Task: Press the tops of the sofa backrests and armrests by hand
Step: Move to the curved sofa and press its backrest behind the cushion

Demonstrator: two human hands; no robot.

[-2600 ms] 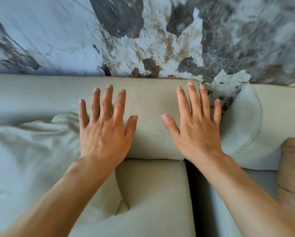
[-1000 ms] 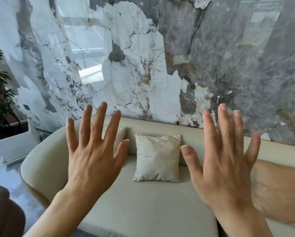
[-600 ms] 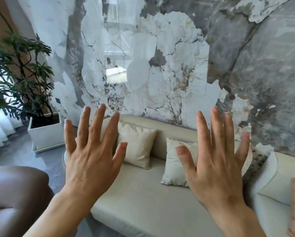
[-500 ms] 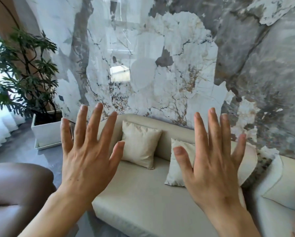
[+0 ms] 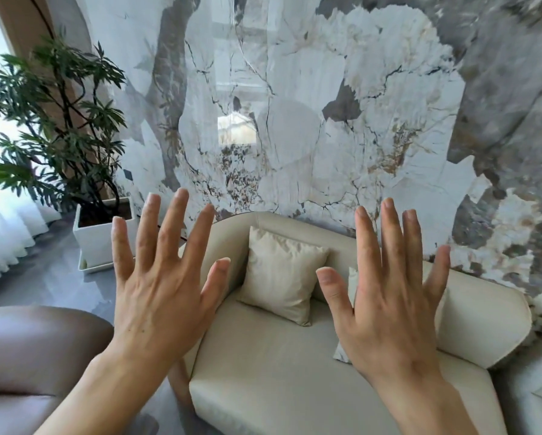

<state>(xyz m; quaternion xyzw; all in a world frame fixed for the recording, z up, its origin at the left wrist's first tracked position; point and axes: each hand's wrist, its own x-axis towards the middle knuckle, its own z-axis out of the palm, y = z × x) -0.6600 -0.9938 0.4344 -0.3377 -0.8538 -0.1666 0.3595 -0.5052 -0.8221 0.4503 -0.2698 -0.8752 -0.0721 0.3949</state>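
Cream sofa [image 5: 279, 372] lies below both raised hands, left hand [image 5: 160, 296] and right hand [image 5: 386, 315], fingers spread wide, touching nothing, apparently poised to press its backrest [image 5: 298, 224].

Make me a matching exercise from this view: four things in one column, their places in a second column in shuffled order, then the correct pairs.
Things
1. potted plant
2. cream cushion
3. brown leather seat
4. left hand

Places
A. raised in the air, fingers spread, touching nothing
B. on the floor at the left, in a white square planter
C. leaning against the sofa backrest
D. bottom left corner, beside the cream sofa

Pairs: 1-B, 2-C, 3-D, 4-A
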